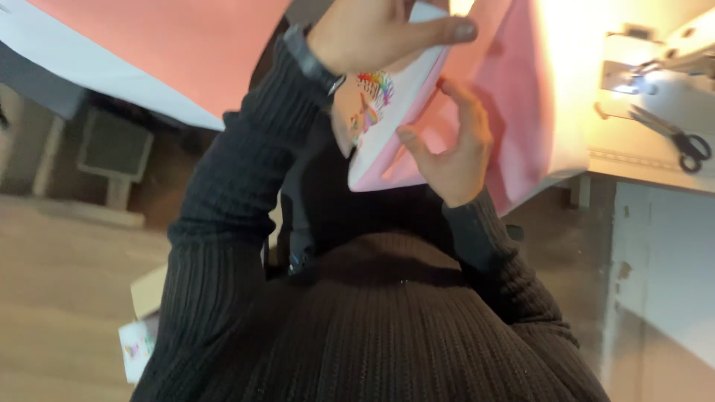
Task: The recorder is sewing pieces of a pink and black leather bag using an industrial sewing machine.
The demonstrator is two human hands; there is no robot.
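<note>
Blurred floor; left hand [380,33] cut off gripping pink fabric [406,112].

Lying off past the fingers [463,97] of the right hand [454,152], on a pale worktable [633,160] glowing under bright light: black-handled scissors [674,134] near the table's front edge, with a pink fabric sheet [521,89] hanging down over its near side.

Pink cloth [514,89] soft, matt; black sweater [387,327] ribbed knit; scissors [681,138] metal.
</note>
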